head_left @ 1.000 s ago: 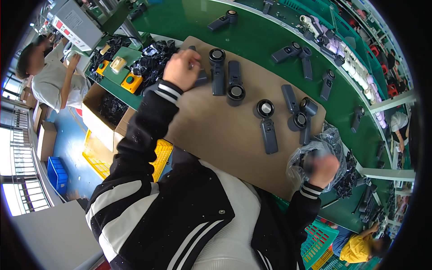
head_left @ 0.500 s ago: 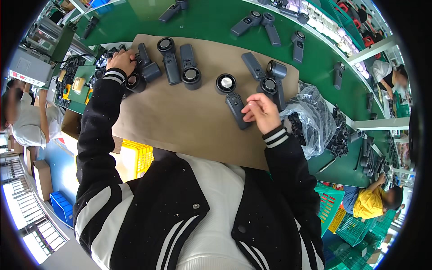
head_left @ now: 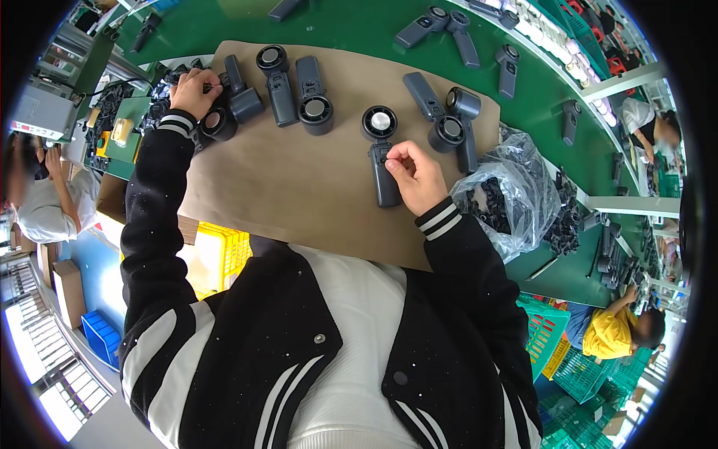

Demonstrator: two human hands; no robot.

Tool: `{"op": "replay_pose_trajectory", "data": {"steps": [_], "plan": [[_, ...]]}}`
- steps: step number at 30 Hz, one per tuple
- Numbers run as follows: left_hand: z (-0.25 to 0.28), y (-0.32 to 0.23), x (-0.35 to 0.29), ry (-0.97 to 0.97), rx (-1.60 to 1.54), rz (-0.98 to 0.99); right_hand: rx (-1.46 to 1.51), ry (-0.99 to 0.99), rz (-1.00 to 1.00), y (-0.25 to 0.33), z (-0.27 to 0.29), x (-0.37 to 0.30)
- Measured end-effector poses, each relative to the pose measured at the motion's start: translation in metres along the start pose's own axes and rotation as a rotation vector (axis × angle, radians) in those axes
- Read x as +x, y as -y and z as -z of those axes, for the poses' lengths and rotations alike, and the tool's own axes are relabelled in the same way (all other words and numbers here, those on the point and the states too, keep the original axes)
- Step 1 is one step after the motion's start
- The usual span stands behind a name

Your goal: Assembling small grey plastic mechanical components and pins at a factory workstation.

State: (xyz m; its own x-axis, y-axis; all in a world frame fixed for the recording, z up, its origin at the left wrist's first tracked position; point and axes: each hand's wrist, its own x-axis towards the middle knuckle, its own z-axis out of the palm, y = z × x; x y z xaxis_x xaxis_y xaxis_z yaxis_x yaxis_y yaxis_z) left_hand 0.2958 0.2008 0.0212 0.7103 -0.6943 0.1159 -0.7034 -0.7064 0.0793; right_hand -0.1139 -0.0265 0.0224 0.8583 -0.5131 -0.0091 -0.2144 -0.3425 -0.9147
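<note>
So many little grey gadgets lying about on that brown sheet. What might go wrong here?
The right hand pinches at the grey handheld device lying loose on the brown paper sheet; it might slide away. The left hand reaches far out to another grey device near the sheet's edge, where a nudge may push it off. The plastic bag of black parts gapes open, so parts may spill.
</note>
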Motion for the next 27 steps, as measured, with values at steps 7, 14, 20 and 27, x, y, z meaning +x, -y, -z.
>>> {"op": "replay_pose_trajectory", "data": {"steps": [7, 14, 20, 27], "plan": [[0.014, -0.013, -0.014, -0.327, -0.278, -0.075, -0.133, -0.066, 0.173, -0.023, -0.009, 0.01], [0.038, -0.147, -0.082, -0.272, -1.381, -0.106, -0.005, -0.128, 0.021, -0.014, -0.021, 0.014], [-0.011, -0.243, -0.126, 0.148, -1.743, 0.081, 0.182, -0.219, 0.038, -0.01, -0.027, 0.006], [-0.026, -0.249, -0.132, 0.176, -1.589, 0.126, 0.21, -0.004, -0.049, -0.003, -0.016, 0.007]]}}
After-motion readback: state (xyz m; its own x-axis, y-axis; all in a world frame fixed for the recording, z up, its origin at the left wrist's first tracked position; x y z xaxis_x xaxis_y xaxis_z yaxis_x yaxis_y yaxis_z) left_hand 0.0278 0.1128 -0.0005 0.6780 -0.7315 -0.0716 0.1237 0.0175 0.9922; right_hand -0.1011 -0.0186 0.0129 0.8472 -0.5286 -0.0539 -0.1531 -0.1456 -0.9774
